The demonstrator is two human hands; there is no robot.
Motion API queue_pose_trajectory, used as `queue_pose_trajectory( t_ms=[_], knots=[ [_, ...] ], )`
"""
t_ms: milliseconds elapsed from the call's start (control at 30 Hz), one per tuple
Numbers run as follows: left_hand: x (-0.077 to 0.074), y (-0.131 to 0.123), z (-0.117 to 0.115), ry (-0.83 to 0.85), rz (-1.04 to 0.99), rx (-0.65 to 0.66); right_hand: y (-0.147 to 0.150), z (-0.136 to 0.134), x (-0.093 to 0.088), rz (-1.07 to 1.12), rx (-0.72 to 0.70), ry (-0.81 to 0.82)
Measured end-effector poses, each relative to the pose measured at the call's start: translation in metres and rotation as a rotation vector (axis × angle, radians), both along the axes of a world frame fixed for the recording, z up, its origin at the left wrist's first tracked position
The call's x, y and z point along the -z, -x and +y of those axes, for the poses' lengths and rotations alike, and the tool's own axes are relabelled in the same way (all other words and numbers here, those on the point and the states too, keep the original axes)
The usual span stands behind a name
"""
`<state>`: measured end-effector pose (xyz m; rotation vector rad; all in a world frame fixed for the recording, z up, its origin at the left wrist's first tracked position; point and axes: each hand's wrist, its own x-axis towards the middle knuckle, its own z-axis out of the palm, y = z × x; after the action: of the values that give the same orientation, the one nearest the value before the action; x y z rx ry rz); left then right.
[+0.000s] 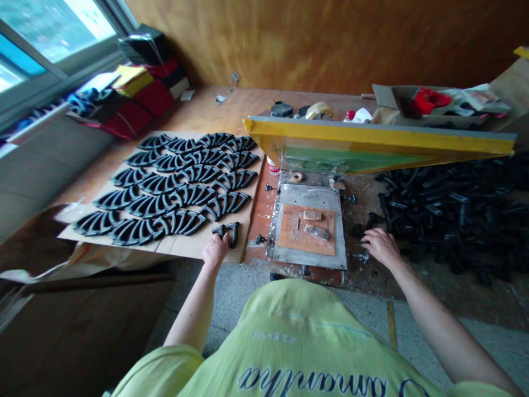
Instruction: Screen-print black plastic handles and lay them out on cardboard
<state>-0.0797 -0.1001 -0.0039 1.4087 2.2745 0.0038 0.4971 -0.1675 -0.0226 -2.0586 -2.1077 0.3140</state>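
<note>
My left hand (215,249) is closed on the near end of a black curved plastic handle (233,234), at the front right corner of a cardboard sheet (163,247). Rows of similar black handles (140,204) lie overlapping across that sheet. On the other side, my right hand (382,246) is palm down with its fingers apart, close to a black piece (374,219) at the edge of a loose heap of black parts (458,215). Whether the fingertips touch that piece is unclear. Between my hands lies a metal plate (285,251) with a brown board (288,236) and small blocks on it.
A yellow-edged screen frame (380,138) stands tilted over the back of the metal plate. Knobs (260,239) stick out beside the plate. Behind are a tape roll (297,176), jars (281,109) and an open carton (386,99). Red and black bundles (155,99) sit by the window.
</note>
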Motion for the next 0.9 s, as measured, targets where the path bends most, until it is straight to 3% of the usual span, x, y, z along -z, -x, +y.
queue_pose_trajectory(
  t_ms=[133, 200, 267, 333, 400, 500, 600, 700, 800, 900],
  knots=[
    [-0.001, -0.003, 0.006, 0.081, 0.096, 0.033, 0.04, 0.02, -0.018, 0.212, 0.293, -0.164],
    [-0.008, -0.003, 0.013, 0.106, 0.147, 0.053, 0.069, 0.03, -0.032, 0.385, 0.328, -0.193],
    [-0.022, -0.008, 0.024, 0.055, 0.178, 0.096, 0.102, 0.039, -0.043, 0.519, 0.167, -0.178],
    [-0.042, -0.021, 0.04, -0.094, 0.05, 0.148, 0.135, 0.046, -0.048, 0.549, -0.053, -0.169],
    [-0.069, -0.044, 0.059, -0.253, -0.185, 0.189, 0.163, 0.053, -0.047, 0.47, -0.196, -0.182],
    [-0.12, -0.091, 0.084, -0.467, -0.651, 0.191, 0.186, 0.058, -0.041, 0.249, -0.26, -0.199],
    [-0.171, -0.136, 0.098, -0.656, -1.132, 0.224, 0.194, 0.056, -0.041, 0.057, -0.279, -0.195],
    [-0.205, -0.162, 0.094, -0.663, -1.309, 0.298, 0.188, 0.052, -0.048, -0.005, -0.32, -0.159],
    [-0.209, -0.163, 0.073, -0.654, -1.343, 0.287, 0.164, 0.053, -0.057, 0.084, -0.285, -0.144],
    [-0.187, -0.146, 0.038, -0.613, -1.273, 0.183, 0.121, 0.061, -0.069, 0.205, -0.074, -0.163]
  ],
)
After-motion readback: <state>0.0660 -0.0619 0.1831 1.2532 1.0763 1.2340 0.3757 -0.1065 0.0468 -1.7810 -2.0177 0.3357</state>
